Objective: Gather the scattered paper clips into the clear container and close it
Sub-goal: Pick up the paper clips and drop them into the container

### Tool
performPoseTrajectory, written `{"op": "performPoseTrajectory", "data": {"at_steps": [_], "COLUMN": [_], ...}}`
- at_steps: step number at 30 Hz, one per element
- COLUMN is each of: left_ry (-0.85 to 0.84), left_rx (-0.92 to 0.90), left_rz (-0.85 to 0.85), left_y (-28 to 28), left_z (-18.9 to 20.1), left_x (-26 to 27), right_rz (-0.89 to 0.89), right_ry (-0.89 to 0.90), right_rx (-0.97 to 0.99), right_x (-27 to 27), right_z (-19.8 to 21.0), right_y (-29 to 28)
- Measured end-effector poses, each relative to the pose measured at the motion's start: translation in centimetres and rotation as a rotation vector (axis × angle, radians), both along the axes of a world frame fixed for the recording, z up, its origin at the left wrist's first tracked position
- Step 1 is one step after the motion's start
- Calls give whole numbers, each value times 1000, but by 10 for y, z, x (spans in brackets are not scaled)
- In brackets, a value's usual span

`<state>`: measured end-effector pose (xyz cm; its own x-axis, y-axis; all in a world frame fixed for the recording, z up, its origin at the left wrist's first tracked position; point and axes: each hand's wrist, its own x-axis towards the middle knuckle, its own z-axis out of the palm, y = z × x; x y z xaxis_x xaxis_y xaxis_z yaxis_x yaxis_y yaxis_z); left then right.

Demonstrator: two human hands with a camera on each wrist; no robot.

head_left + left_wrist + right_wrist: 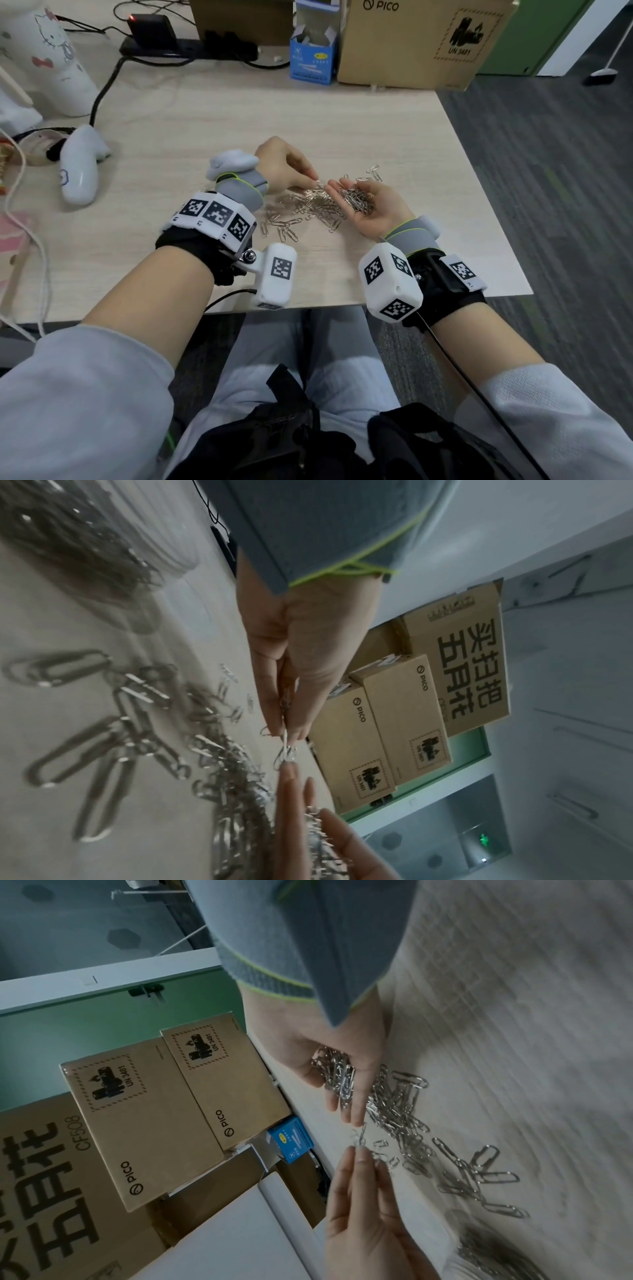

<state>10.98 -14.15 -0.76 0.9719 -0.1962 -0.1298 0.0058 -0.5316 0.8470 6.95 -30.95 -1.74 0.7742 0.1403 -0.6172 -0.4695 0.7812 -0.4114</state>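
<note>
Silver paper clips point(317, 214) lie strewn on the wooden table between my hands. My left hand point(313, 178) pinches a few clips point(286, 752) between thumb and fingertips, right at the fingertips of my right hand. That right hand point(363, 205) lies palm up beside the pile, its fingers nearly straight, and carries a heap of clips point(356, 200) in the palm. The clear container point(171, 539), with clips inside, shows only in the wrist views, close by my left wrist. It is hidden in the head view. No lid is in view.
Brown PICO cardboard boxes point(421, 41) and a small open blue box point(311, 58) stand at the table's back. A white controller point(80, 168), cables and a power strip point(171, 48) lie to the left. The table's right edge point(479, 192) runs close to my right hand.
</note>
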Motion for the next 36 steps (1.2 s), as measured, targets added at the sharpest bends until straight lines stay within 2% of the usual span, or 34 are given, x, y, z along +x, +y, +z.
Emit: {"op": "performPoseTrajectory", "data": {"at_steps": [3, 6, 11, 14, 16, 19, 22, 24, 27, 31, 34, 36], "left_ry": [-19, -37, -94, -164, -168, -164, -236, -249, -141, 17, 34, 12], "left_rx": [-78, -83, 57, 178, 180, 125, 83, 145, 273, 450, 577, 609], "left_rz": [-58, -133, -234, -252, -256, -200, -65, 29, 103, 19, -4, 43], "left_y": [-2, -8, -19, -18, -12, 4, 26, 46, 77, 98, 104, 104], "left_z": [15, 25, 33, 36, 39, 45, 47, 43, 34, 20, 10, 6], "left_x": [-1, -2, -4, -5, -6, -12, -17, -19, -28, -46, -55, -60], "right_rz": [53, 102, 171, 170, 167, 144, 124, 135, 163, 229, 283, 314], "right_ry": [-2, -35, -131, -113, -117, -93, -59, -53, -46, -35, -36, -41], "right_rx": [-48, -13, 27, 51, 71, 86, 138, 124, 100, 90, 88, 113], "right_x": [2, 3, 6, 9, 10, 10, 11, 11, 8, 3, -2, -6], "right_z": [3, 6, 13, 14, 16, 15, 11, 10, 12, 16, 19, 22], "right_y": [9, 17, 31, 38, 42, 50, 58, 64, 76, 89, 99, 104]}}
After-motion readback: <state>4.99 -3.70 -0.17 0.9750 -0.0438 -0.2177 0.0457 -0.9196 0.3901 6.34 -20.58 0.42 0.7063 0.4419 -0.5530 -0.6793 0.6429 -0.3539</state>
